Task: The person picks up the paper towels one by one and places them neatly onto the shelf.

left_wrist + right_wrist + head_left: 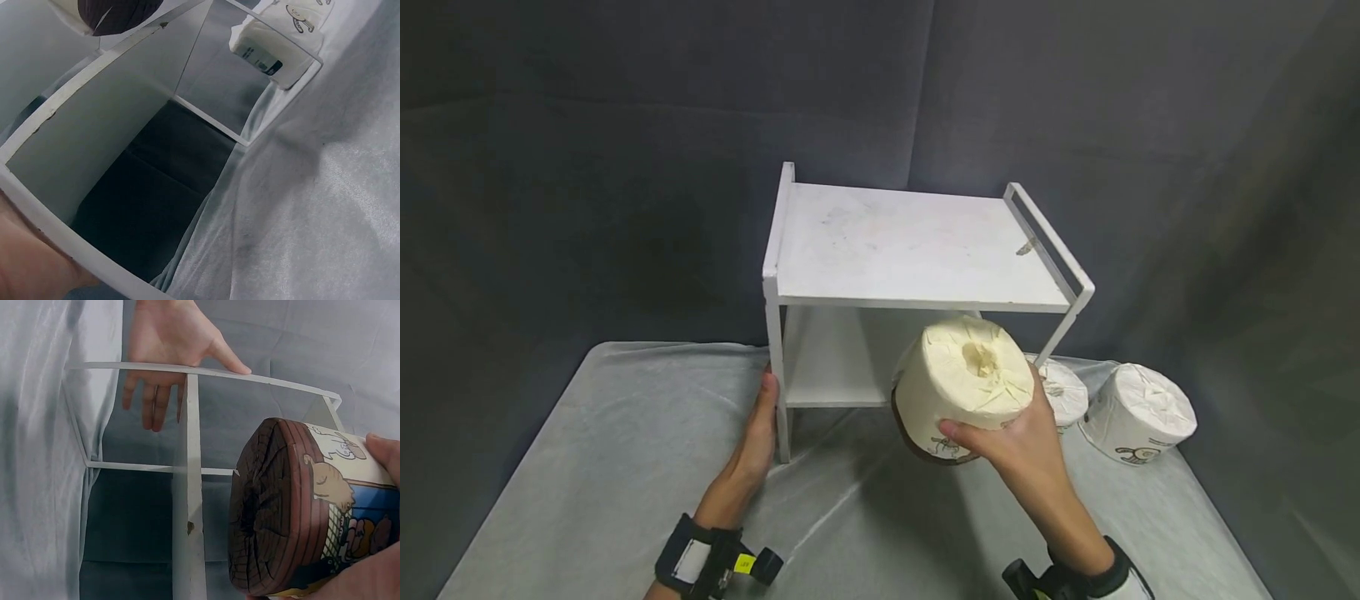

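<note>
My right hand (1022,437) grips a paper-wrapped toilet roll (973,375) by its side, the thumb lying across its front. Its cream end with a dented centre faces up in the head view. The right wrist view shows the brown other end and printed cartoon animals on the wrapper (331,481). The roll is in front of the lower opening of a white two-tier shelf (917,246), toward its right side. Against the shelf's left upright, my left hand (758,437) rests with straight fingers; in the right wrist view they extend behind the side frame.
Right of the shelf, two more wrapped rolls stand on the cloth-covered table (647,467): one (1062,392) partly hidden behind my right hand, the other roll (1138,414) farther right. The lower shelf board (835,367) sits above the tabletop. Dark cloth (625,208) hangs behind.
</note>
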The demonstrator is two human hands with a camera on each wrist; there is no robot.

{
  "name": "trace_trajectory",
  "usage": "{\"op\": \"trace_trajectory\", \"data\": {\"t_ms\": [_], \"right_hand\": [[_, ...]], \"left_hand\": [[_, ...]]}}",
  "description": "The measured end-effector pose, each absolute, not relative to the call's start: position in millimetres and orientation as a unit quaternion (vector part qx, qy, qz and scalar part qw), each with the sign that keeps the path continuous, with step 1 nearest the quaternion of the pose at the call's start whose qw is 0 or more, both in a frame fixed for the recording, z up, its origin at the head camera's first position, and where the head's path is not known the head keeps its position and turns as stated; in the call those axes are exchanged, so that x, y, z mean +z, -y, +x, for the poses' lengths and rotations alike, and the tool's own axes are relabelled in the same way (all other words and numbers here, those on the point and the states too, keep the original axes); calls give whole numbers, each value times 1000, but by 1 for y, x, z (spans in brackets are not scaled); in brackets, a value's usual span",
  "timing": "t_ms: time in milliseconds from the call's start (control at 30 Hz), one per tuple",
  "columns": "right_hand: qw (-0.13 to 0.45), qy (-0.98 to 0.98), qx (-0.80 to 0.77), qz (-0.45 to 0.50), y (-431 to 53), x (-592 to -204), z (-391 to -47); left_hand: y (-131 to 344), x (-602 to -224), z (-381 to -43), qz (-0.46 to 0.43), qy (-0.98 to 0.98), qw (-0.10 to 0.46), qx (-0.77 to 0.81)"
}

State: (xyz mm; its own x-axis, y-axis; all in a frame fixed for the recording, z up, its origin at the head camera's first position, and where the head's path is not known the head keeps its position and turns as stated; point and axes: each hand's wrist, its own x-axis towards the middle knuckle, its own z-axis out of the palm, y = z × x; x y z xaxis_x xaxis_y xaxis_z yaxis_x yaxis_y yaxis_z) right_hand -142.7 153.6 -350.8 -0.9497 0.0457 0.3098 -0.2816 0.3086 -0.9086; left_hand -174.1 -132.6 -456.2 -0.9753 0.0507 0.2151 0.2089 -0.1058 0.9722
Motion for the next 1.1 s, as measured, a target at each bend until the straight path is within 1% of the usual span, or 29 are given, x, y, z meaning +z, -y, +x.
{"op": "trace_trajectory", "data": {"t_ms": [167,333,700,933,1100], "right_hand": [[132,803,578,60,-149,-350,-148],[122,800,584,67,-142,-349,-154],[115,802,582,67,-121,-346,-169],[107,784,600,115,-107,-345,-182],[100,778,609,119,-94,-344,-188]], "left_hand": [[132,-455,-174,-93,670,49,-735],[131,-455,-174,-90,671,50,-734],[133,-457,-175,-109,659,57,-742],[132,-456,-175,-107,657,58,-744],[133,-455,-175,-102,658,55,-744]]}}
